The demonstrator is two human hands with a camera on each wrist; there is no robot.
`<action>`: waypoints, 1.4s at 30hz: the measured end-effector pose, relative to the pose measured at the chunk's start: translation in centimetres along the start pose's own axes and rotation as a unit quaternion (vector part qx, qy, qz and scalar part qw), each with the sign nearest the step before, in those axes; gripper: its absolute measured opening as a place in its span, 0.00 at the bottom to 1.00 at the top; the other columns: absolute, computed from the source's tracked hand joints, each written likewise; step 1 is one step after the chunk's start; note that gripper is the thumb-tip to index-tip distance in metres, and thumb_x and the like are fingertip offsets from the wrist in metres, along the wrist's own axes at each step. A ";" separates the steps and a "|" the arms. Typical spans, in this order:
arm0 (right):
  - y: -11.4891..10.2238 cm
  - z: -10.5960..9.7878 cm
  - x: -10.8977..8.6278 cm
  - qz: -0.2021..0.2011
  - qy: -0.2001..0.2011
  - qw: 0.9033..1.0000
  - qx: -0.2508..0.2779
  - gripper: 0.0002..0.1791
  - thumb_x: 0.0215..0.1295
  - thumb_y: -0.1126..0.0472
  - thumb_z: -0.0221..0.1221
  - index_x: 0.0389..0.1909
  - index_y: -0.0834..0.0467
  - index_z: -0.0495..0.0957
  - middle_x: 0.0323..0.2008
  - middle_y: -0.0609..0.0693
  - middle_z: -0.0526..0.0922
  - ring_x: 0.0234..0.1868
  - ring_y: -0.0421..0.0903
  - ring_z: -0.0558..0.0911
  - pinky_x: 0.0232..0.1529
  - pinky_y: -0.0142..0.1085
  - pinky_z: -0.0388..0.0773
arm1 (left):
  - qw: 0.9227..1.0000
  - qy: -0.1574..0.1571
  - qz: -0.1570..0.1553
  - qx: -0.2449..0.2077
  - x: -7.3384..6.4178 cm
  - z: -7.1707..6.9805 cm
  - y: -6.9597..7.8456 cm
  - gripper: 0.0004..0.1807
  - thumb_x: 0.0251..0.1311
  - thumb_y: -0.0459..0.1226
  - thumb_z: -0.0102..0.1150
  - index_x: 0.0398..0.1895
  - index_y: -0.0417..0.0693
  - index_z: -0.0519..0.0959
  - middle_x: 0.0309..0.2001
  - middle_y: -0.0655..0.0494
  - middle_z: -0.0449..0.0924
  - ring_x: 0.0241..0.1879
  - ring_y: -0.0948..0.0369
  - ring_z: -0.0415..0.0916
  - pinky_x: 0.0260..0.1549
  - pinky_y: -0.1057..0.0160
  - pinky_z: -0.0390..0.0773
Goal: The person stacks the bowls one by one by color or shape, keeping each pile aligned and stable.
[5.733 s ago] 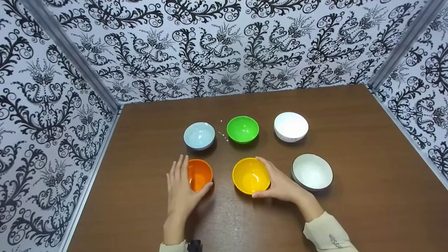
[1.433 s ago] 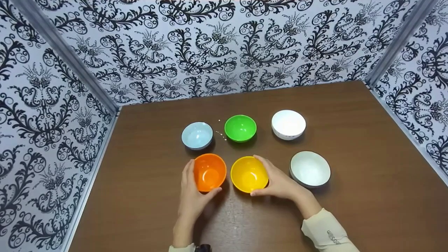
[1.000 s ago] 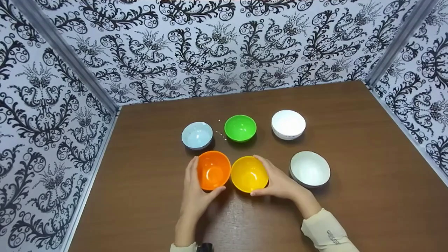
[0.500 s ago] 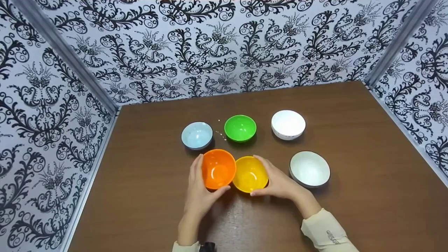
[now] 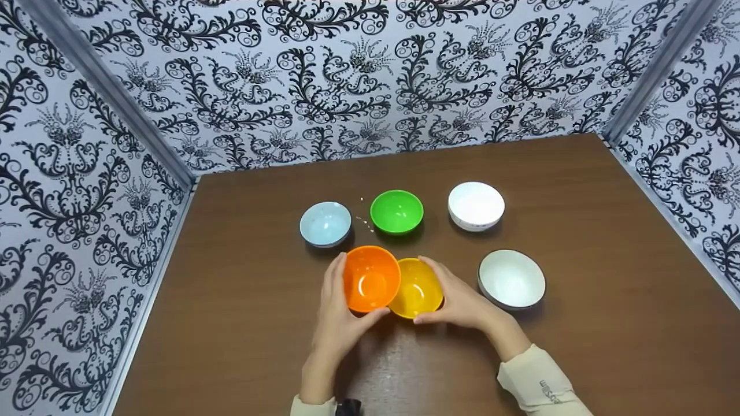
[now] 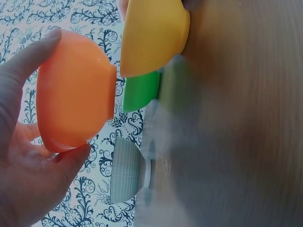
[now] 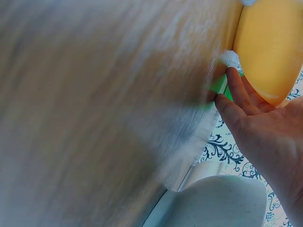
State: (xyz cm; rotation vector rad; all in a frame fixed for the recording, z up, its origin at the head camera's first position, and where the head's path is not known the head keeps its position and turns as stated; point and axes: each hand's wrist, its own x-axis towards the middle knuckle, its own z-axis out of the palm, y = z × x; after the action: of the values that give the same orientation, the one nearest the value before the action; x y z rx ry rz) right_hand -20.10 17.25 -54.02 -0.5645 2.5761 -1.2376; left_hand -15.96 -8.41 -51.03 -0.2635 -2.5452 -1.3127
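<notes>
My left hand grips an orange bowl by its left side, fingers at the far rim and thumb at the near one. In the left wrist view, the orange bowl is held clear of the table, its base about level with the rim of the yellow bowl. From above it overlaps the left edge of that yellow bowl, which stands upright on the table. My right hand holds the yellow bowl from the right, thumb at the near rim, fingers round the far side.
Behind the hands stand a light blue bowl, a green bowl and a white bowl. A pale bowl with a dark outside is close to my right wrist. Small white specks lie on the brown table. Patterned walls surround it.
My left hand has taken hold of the orange bowl, lifted it and carried it right, from beside the yellow bowl to over its left rim. My right hand has stayed on the yellow bowl.
</notes>
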 end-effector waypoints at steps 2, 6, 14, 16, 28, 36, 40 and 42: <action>0.1 0.0 0.0 -0.003 0.000 1.000 0.000 0.64 0.44 0.42 0.77 0.78 0.51 0.49 0.71 0.52 0.64 0.66 0.49 0.72 0.68 0.53 0.71 | 1.000 -0.004 0.001 -0.003 0.0 0.1 0.2 0.62 0.39 0.46 0.83 0.77 0.46 0.54 0.75 0.47 0.57 0.71 0.48 0.61 0.70 0.44 0.66; 0.1 0.0 0.0 -0.001 0.000 1.000 0.002 0.64 0.44 0.42 0.77 0.78 0.51 0.49 0.71 0.51 0.64 0.66 0.49 0.72 0.68 0.52 0.71 | 1.000 -0.012 0.006 -0.008 0.1 0.4 0.4 0.62 0.40 0.46 0.82 0.77 0.45 0.54 0.75 0.47 0.56 0.72 0.49 0.61 0.71 0.45 0.66; 0.0 0.0 0.0 0.005 -0.003 1.000 0.008 0.64 0.44 0.43 0.77 0.78 0.49 0.49 0.72 0.50 0.63 0.67 0.49 0.71 0.69 0.52 0.69 | 1.000 -0.025 0.016 -0.005 0.3 0.8 0.6 0.62 0.41 0.51 0.81 0.77 0.44 0.53 0.76 0.46 0.55 0.73 0.48 0.60 0.70 0.45 0.67; 0.0 0.0 0.0 0.006 -0.003 1.000 0.007 0.64 0.44 0.43 0.77 0.78 0.49 0.49 0.72 0.49 0.63 0.67 0.49 0.70 0.69 0.52 0.69 | 0.999 -0.025 0.020 -0.006 0.3 1.0 0.6 0.62 0.42 0.51 0.80 0.77 0.43 0.54 0.75 0.45 0.55 0.72 0.47 0.60 0.70 0.44 0.67; 0.2 0.1 0.1 -0.019 0.007 1.000 0.002 0.63 0.44 0.43 0.77 0.77 0.51 0.51 0.71 0.52 0.64 0.66 0.50 0.72 0.67 0.53 0.71 | 0.999 -0.026 0.046 -0.007 0.5 1.9 1.2 0.60 0.42 0.50 0.81 0.76 0.41 0.55 0.75 0.44 0.57 0.72 0.47 0.60 0.69 0.43 0.67; 0.3 0.1 0.2 -0.024 0.013 0.999 0.021 0.63 0.42 0.43 0.78 0.77 0.46 0.51 0.71 0.47 0.64 0.66 0.47 0.71 0.68 0.52 0.70 | 0.998 -0.034 0.056 -0.016 0.7 2.6 1.3 0.61 0.42 0.54 0.79 0.75 0.41 0.56 0.74 0.43 0.57 0.72 0.46 0.60 0.68 0.41 0.68; 0.3 0.1 0.2 -0.036 0.017 0.999 0.028 0.63 0.42 0.42 0.78 0.77 0.45 0.52 0.70 0.46 0.66 0.66 0.47 0.71 0.68 0.53 0.70 | 0.997 -0.045 0.055 -0.024 0.8 3.0 1.4 0.60 0.41 0.52 0.80 0.75 0.42 0.56 0.74 0.43 0.57 0.72 0.46 0.60 0.69 0.42 0.68; 0.3 0.1 0.1 -0.042 0.019 0.999 0.024 0.62 0.43 0.42 0.78 0.77 0.45 0.52 0.69 0.47 0.67 0.65 0.47 0.72 0.68 0.53 0.71 | 0.997 -0.052 0.052 -0.024 0.8 3.2 1.3 0.60 0.42 0.53 0.80 0.75 0.42 0.56 0.74 0.44 0.57 0.72 0.46 0.60 0.69 0.43 0.68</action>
State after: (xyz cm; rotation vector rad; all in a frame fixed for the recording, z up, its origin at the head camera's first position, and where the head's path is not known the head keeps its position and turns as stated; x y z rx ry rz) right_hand -20.26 17.35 -54.32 -0.6531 2.5691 -1.3464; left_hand -16.85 -4.98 -51.52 -0.4797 -2.5465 -1.3553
